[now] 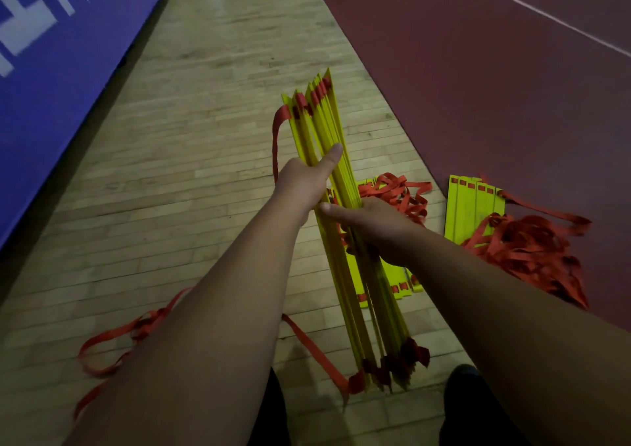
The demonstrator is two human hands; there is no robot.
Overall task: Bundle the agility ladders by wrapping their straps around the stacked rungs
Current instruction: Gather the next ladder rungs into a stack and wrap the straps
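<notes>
Centre frame, both hands, left hand and right hand, grip a gathered stack of flat yellow plastic rungs; its red webbing straps trail unwrapped, and two more ladders on the floor await bundling.

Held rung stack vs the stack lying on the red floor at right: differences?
The held stack is gripped by the left hand and right hand, rungs edge-on to the camera; the floor stack lies flat, untouched. The held stack's strap trails in long loose loops; the floor stack's straps form a tangled heap beside it. Both: yellow rungs, red straps, neither wrapped yet.
</notes>
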